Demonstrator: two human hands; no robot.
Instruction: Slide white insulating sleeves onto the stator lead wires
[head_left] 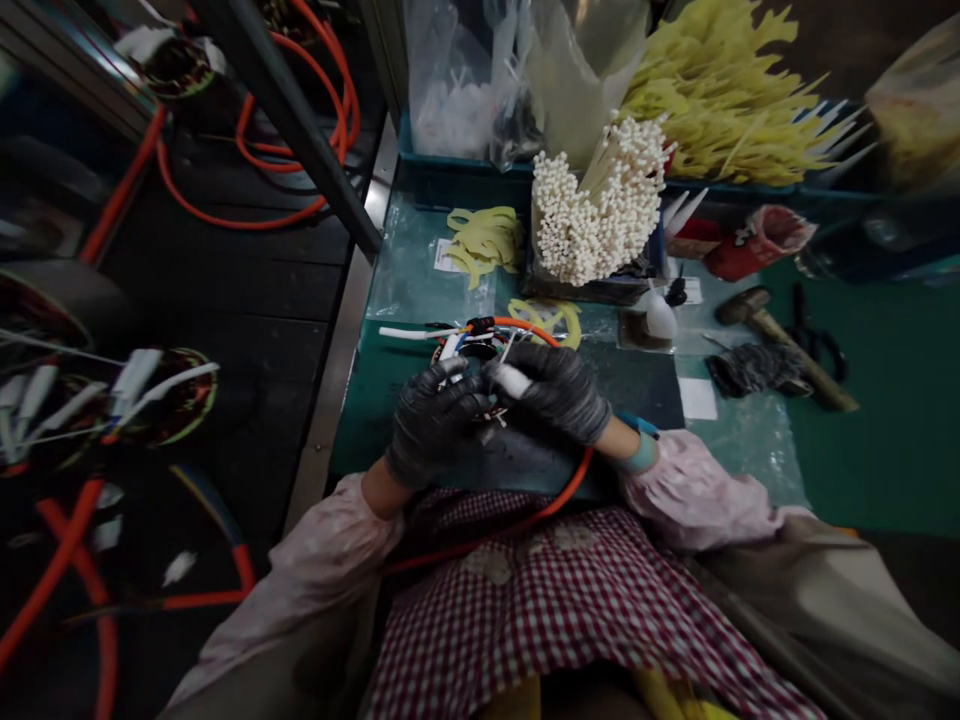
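In front of my apron lies a round wire-wound part, seemingly a motor stator (pixel 478 351), mostly covered by my hands. White sleeved leads and an orange cable (pixel 526 326) come off its far side. My left hand (pixel 435 418), in a dark grey glove, is closed at the part's left edge, with its thumb and fingertips on it. My right hand (pixel 559 390), gloved alike with a white-wrapped thumb, pinches at the right edge. Thin light strands show by its fingertips, but what exactly it grips is hidden. The orange cable also passes below my right wrist towards my lap.
Cotton swabs (pixel 592 215) stand bunched in a box beyond my hands. Yellow strips (pixel 484 240) lie to its left, a bottle (pixel 660 315) nearer. A hammer (pixel 787 345) and black scissors (pixel 817 335) lie right. A metal post (pixel 292 120) rises left, beside more wired parts (pixel 161 400).
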